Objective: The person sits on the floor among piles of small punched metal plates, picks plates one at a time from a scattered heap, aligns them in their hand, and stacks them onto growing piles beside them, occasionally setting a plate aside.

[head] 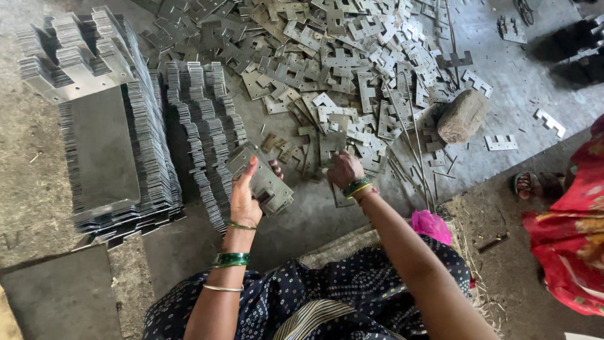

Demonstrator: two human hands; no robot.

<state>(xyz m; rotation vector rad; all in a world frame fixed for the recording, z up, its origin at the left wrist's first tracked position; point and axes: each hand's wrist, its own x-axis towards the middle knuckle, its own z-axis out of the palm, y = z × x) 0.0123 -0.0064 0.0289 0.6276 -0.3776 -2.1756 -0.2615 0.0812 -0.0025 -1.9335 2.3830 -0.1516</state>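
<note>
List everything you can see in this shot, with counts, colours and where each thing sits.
loose metal plates: too many to count, grey, heaped on the floor ahead
stacked plates: several tall rows, grey, left
held plates: small stack, grey, in the left hand
stone: one, brown-grey, right of the heap
pink cloth: one, by the right arm
another person: one, red clothing, far right
left hand: grip shut on held plates
right hand: reaching into the heap

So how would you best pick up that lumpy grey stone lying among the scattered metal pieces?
Grip the stone across its narrower width, coming down from above. It lies lengthwise, tilted, on flat metal plates, so its two long sides are exposed while its underside is not. It looks heavy and rough, so a wide grasp around the middle probably holds best.
</note>
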